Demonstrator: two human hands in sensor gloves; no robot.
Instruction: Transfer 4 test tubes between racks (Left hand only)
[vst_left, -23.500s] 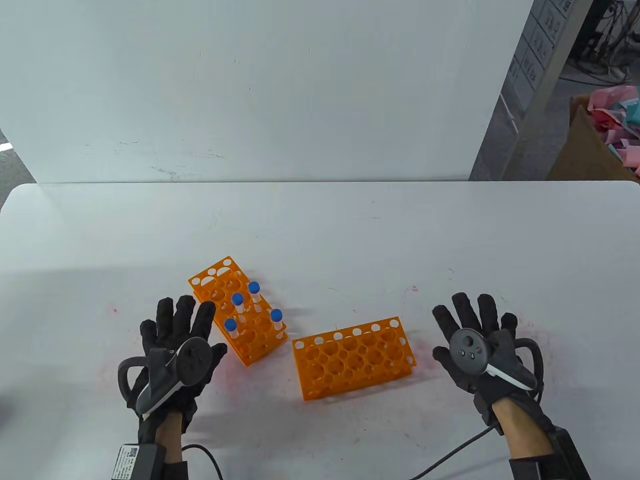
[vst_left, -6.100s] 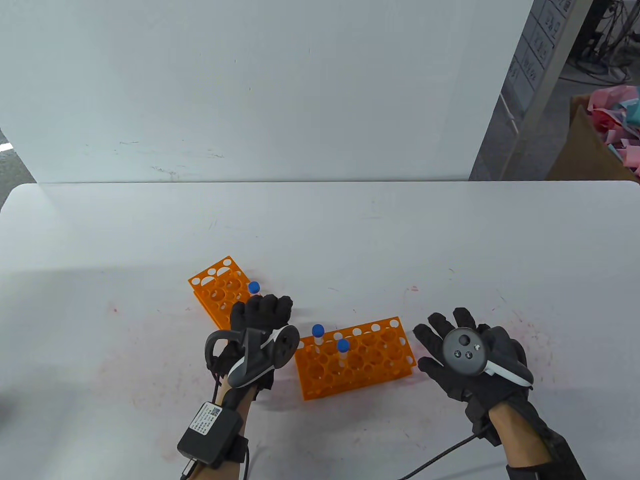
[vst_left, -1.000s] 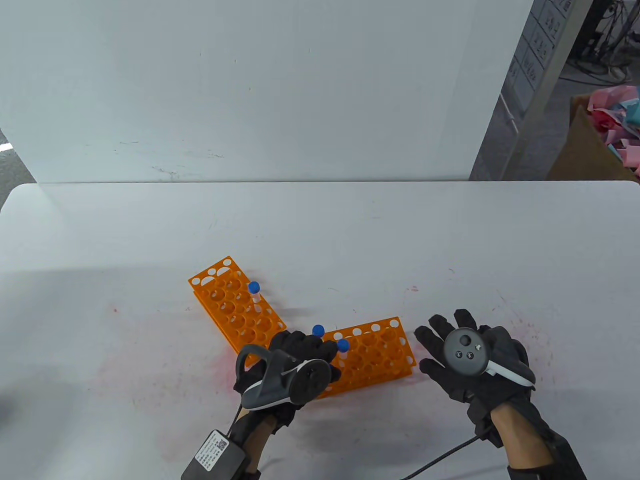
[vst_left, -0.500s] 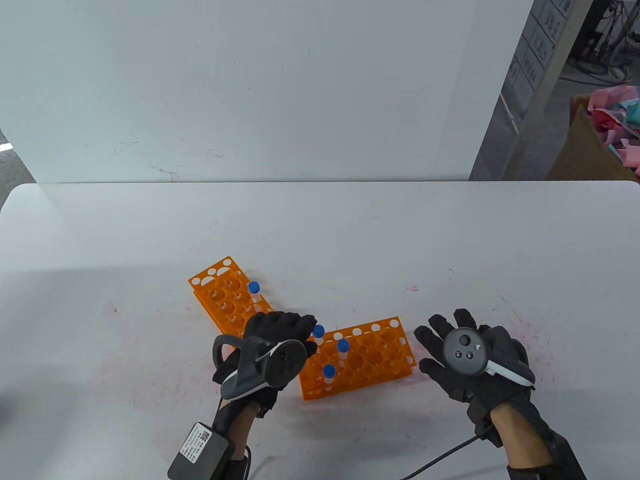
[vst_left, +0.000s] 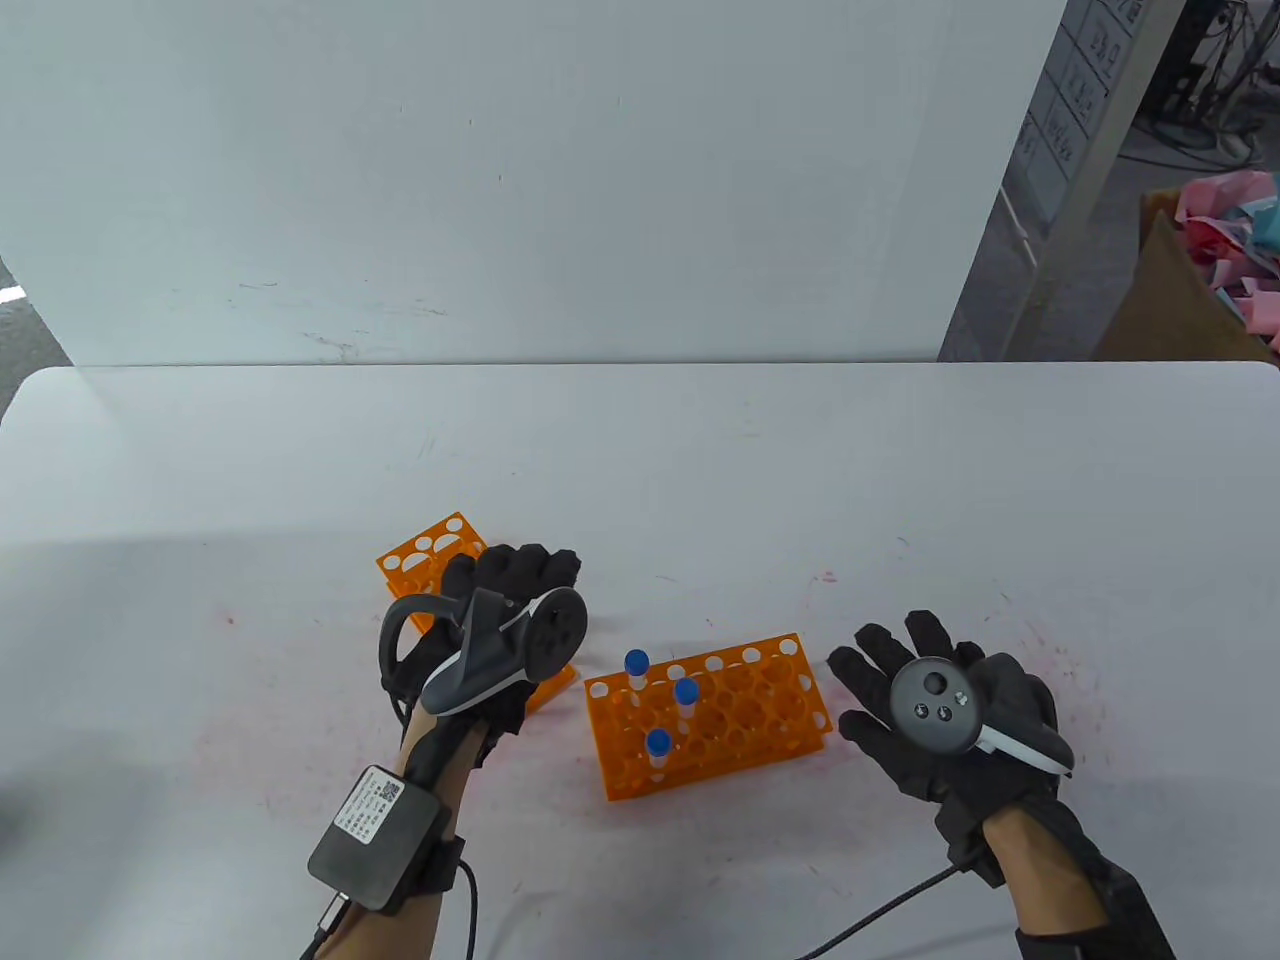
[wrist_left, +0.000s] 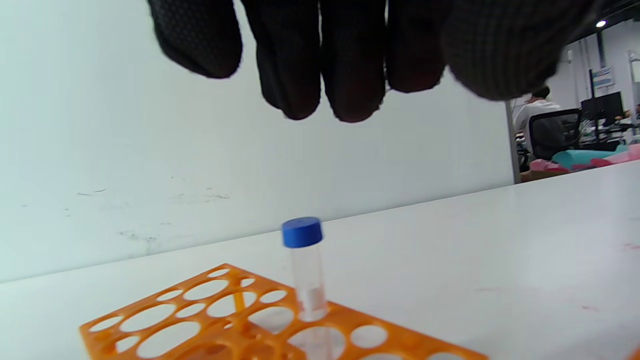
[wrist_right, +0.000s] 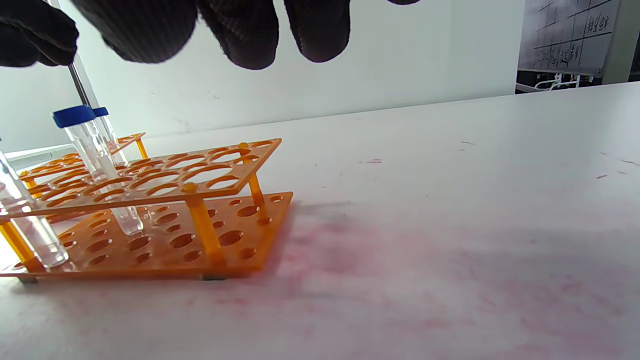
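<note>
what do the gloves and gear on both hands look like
Both the left hand and the right hand wear black knit gloves. Each carries a dark grey tracker with a white stripe. A black labelled box is strapped to the left wrist; black cables trail from both.

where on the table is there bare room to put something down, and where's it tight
Bare patches: the wide far strip of the table behind both racks, and the near edge in front of the right rack. Tight: between the left rack, under the left hand, and the right rack, and between that rack and the right hand.
</note>
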